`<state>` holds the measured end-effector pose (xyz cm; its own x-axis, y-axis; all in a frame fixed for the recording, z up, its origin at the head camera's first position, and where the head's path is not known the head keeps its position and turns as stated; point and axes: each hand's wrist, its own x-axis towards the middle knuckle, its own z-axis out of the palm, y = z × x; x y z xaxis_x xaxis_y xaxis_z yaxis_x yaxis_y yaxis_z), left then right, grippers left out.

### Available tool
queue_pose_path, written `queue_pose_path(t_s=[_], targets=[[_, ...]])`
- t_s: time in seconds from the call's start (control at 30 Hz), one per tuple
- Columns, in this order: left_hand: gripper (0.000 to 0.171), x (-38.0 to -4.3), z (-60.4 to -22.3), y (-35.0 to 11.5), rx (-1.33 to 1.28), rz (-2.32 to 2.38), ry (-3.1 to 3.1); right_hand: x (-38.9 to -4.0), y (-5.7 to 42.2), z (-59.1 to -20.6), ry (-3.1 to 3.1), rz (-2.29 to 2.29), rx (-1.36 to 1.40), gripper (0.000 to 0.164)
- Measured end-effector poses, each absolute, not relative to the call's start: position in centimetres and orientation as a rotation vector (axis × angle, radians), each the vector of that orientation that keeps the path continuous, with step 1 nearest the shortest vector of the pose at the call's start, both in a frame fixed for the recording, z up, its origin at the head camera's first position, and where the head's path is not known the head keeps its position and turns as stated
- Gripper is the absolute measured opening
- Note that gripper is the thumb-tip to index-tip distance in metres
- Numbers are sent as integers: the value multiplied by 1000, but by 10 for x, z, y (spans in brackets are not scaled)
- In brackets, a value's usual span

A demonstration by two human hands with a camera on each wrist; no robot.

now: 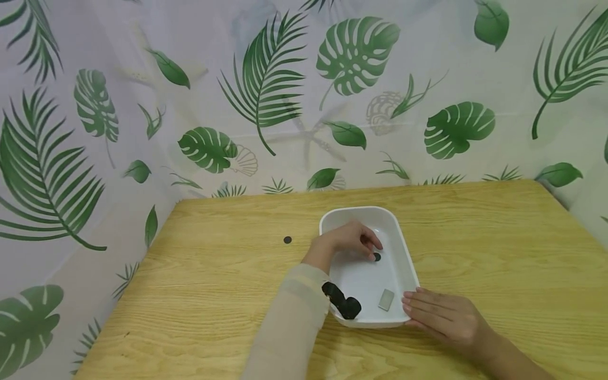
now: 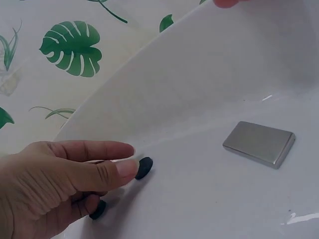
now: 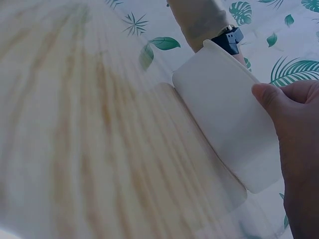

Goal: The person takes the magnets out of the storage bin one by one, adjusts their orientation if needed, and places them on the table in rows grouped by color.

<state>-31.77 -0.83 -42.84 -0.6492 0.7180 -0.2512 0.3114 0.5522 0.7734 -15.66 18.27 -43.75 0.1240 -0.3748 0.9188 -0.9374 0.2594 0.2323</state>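
Note:
A white tray [image 1: 402, 282] lies on the table, holding a flat grey metal block [image 1: 386, 300] near its near end. My left hand [image 1: 353, 237] reaches into it over the left rim. Its thumb and fingers pinch a small black disc [image 2: 144, 168], which stands tilted at the thumb tip in the left wrist view. A second dark disc [image 2: 97, 209] shows beneath the lower curled fingers. My right hand [image 1: 444, 316] grips the tray's near right corner, fingers over the rim and thumb [image 3: 269, 97] against the outer wall.
Another black disc [image 1: 287, 239] lies on the wood-patterned table [image 1: 214, 285], left of the tray. A black wrist camera [image 1: 342, 301] on the left sleeve overlaps the tray's near left corner. A leaf-printed cloth [image 1: 285, 158] hangs behind the table and along its left side.

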Motion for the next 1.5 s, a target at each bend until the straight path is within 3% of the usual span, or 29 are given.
queue_pose_path(t_s=[0.7,1.5], targets=[[12,-311,-434,-3,967,665,2386,-155,182,-442,-1425,634,1313,20],[15,-312,-434,-1,1028,764,2437,-155,183,-446,-1398,630,1322,20]])
